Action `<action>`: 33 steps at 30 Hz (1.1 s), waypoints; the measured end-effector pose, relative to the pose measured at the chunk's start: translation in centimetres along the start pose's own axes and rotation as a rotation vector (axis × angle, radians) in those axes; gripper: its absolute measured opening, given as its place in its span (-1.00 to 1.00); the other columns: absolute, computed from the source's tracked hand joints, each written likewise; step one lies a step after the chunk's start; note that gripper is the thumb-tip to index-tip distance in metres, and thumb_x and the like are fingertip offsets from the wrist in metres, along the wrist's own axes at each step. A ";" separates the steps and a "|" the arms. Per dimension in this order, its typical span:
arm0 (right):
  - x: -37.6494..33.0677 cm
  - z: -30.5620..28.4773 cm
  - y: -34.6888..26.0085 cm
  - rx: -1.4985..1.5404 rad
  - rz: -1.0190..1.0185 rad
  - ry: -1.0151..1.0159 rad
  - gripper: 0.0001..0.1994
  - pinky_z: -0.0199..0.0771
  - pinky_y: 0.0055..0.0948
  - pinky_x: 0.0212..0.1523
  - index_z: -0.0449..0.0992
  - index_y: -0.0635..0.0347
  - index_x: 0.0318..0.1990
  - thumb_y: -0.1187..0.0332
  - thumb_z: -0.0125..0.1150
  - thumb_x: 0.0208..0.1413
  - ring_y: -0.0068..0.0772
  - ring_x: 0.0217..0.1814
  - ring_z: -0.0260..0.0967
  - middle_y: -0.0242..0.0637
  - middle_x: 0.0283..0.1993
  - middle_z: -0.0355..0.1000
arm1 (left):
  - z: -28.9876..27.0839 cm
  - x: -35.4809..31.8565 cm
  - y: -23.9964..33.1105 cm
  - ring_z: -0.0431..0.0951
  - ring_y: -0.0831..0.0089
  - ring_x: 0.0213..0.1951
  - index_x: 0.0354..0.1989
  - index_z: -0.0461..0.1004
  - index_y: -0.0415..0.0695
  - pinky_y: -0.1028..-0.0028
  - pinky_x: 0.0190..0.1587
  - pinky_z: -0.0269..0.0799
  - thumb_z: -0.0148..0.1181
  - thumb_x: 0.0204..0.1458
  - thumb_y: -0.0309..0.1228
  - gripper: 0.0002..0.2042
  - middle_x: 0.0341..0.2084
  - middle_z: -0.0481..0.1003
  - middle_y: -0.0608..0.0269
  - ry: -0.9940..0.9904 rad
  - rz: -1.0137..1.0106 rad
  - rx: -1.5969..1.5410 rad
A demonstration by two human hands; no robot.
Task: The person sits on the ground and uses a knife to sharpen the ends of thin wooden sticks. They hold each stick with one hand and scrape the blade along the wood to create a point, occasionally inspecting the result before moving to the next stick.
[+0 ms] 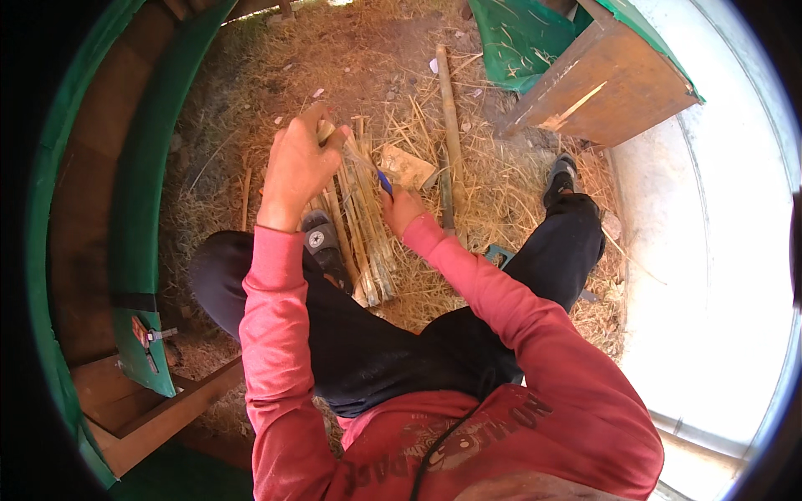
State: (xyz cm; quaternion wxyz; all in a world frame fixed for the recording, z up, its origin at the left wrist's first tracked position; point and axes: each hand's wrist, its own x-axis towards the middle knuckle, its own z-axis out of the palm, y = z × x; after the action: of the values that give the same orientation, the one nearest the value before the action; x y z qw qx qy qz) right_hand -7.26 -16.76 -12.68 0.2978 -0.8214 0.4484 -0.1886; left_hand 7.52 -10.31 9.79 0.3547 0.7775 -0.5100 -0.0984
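Observation:
My left hand (298, 167) is raised ahead of me, its fingers closed on a pale bamboo strip (325, 131) that shows only in part between thumb and fingers. My right hand (403, 209) grips a knife by its blue handle (384, 183). The blade points up and left toward the left hand; its tip is hard to make out. Below and between the hands, a bundle of split bamboo strips (365, 238) lies on the straw-covered ground, beside my sandalled left foot (322, 242).
A pale block (407, 167) sits just beyond my right hand, near a long bamboo pole (451, 125). A wooden box with green sheeting (606, 83) stands far right. Green-covered boards (138, 217) line the left. A teal object (499, 254) lies by my right leg.

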 end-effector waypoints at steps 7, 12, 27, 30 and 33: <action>-0.6 0.3 1.2 0.015 0.190 -0.167 -0.68 0.42 0.15 -0.12 0.47 0.29 -0.06 0.18 0.07 0.27 0.35 -0.23 0.44 0.25 -0.35 0.49 | -0.1 -0.2 0.0 0.56 -0.20 -0.29 -0.31 0.47 -0.26 0.10 -0.26 0.42 0.26 0.06 -0.33 -0.78 -0.47 0.52 -0.24 0.032 -0.008 -0.005; -0.5 -0.5 -1.8 0.048 0.176 -0.114 -0.65 0.45 0.08 -0.04 0.46 0.31 -0.03 0.16 -0.02 0.31 0.30 -0.13 0.48 0.26 -0.26 0.50 | -0.4 -0.1 0.8 0.55 -0.20 -0.30 -0.33 0.45 -0.27 0.09 -0.27 0.41 0.26 0.06 -0.34 -0.78 -0.49 0.52 -0.21 -0.013 -0.041 0.008; 0.8 0.5 6.1 -0.349 0.153 -0.584 -0.69 0.56 -0.07 -0.16 0.47 0.36 -0.12 0.23 0.02 0.30 0.17 -0.08 0.52 0.21 -0.22 0.53 | 0.0 0.2 1.2 0.59 -0.15 -0.31 -0.30 0.49 -0.25 0.08 -0.27 0.44 0.27 0.06 -0.29 -0.76 -0.49 0.55 -0.16 0.000 -0.060 0.048; 1.5 -0.5 8.4 -0.501 -0.006 -0.335 -0.74 0.56 -0.08 -0.18 0.45 0.33 -0.10 0.27 0.01 0.31 0.11 -0.13 0.54 0.19 -0.24 0.53 | 0.6 0.2 1.0 0.57 -0.17 -0.32 -0.27 0.49 -0.29 0.12 -0.28 0.43 0.25 0.09 -0.26 -0.71 -0.51 0.52 -0.17 0.053 -0.050 0.080; 1.6 -5.9 -1.1 -0.076 0.224 -0.125 -0.75 0.55 -0.03 -0.24 0.44 0.32 -0.09 0.29 -0.02 0.33 0.14 -0.24 0.54 0.19 -0.30 0.53 | 0.5 -0.4 0.4 0.56 -0.19 -0.32 -0.25 0.48 -0.31 0.14 -0.28 0.42 0.25 0.10 -0.24 -0.69 -0.53 0.51 -0.18 0.093 -0.049 0.130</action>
State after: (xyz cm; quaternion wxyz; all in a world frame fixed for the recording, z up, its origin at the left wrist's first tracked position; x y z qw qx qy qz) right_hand -9.18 -19.55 -7.42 0.3131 -0.7869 0.5247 -0.0858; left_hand 6.79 -10.32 9.59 0.3241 0.8149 -0.4790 -0.0373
